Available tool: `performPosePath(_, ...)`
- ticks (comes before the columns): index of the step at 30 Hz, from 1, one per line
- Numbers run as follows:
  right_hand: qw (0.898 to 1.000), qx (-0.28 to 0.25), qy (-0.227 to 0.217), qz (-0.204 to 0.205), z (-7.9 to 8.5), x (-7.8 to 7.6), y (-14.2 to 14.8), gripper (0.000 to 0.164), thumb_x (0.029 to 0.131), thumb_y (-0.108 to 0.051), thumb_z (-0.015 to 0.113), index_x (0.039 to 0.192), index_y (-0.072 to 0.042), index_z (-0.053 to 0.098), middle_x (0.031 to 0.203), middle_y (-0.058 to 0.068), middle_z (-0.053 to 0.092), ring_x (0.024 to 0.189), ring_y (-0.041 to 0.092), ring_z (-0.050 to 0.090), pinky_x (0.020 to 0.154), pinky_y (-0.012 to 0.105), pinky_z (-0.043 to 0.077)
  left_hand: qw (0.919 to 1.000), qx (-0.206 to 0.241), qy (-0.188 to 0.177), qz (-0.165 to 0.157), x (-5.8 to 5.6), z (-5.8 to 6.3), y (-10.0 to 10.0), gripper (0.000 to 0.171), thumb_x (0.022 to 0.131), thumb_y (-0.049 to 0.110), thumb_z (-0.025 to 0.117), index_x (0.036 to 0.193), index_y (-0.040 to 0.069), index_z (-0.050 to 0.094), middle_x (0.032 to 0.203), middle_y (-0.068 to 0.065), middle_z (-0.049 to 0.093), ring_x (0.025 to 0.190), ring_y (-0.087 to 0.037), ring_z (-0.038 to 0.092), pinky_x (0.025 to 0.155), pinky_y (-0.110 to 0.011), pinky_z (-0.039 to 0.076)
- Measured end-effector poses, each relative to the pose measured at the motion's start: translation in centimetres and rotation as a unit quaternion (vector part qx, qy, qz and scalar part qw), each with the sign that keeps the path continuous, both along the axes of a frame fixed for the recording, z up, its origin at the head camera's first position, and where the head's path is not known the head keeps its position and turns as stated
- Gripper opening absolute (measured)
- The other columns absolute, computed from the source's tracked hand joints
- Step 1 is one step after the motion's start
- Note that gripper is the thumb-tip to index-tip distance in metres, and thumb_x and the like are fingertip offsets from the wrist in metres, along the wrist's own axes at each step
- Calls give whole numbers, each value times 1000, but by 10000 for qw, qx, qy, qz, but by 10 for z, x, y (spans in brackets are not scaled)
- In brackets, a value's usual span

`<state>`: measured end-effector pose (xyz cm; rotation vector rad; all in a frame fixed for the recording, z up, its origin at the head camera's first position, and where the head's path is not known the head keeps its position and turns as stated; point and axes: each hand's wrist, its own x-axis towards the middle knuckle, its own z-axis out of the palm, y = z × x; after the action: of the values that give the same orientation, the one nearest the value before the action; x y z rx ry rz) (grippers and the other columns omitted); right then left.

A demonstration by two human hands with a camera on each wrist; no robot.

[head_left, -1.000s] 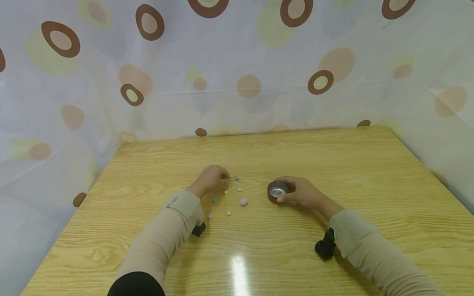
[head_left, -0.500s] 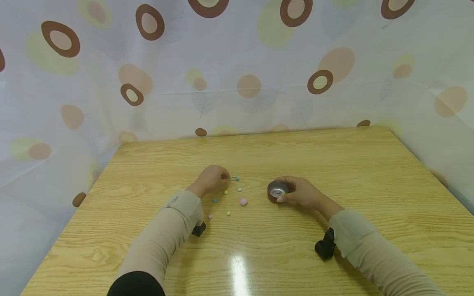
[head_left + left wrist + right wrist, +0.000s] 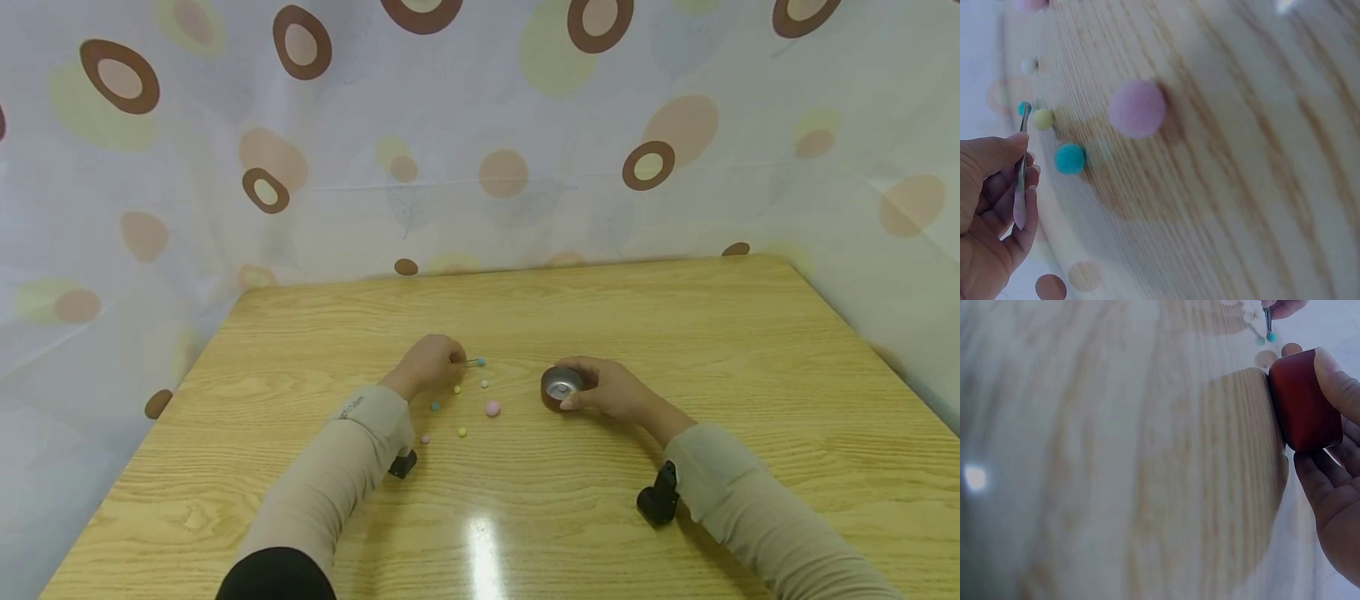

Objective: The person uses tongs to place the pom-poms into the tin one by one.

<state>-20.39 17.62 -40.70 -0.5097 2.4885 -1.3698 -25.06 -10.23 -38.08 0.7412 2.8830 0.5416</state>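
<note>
My left hand pinches a pair of metal tweezers between thumb and fingers. At their tips is a small turquoise ball, close over the wooden table in the right wrist view. My right hand grips a small round cup, dark red outside and silvery inside, its opening facing up. Thumb and fingers wrap its right side. Nearest the left hand lie a yellow ball and another turquoise ball. A larger pink ball sits between the hands.
Also on the table are a white ball, a second yellow ball and a small pink ball. A patterned curtain hangs behind and beside the table. Black cameras are strapped at both wrists.
</note>
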Motion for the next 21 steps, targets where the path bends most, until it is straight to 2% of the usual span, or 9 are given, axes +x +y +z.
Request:
performPosePath(15, 10000, 6, -25, 12, 1, 1, 0, 63, 70, -23, 71, 124, -4, 44, 121, 16, 47, 106, 29, 45, 88, 43, 34, 9999, 83, -55, 111, 0, -1, -1, 12, 81, 10, 59, 90, 5, 65, 90, -6, 61, 87, -21, 55, 77, -31, 44)
performPosePath(21, 10000, -10, -37, 1, 4, 2, 0, 62, 71, -23, 71, 123, -2, 44, 118, 16, 49, 105, 29, 46, 88, 42, 35, 9999, 106, 65, -35, 2, 1, 1, 14, 81, 9, 59, 94, 4, 64, 90, -7, 62, 85, -20, 56, 76, -29, 45)
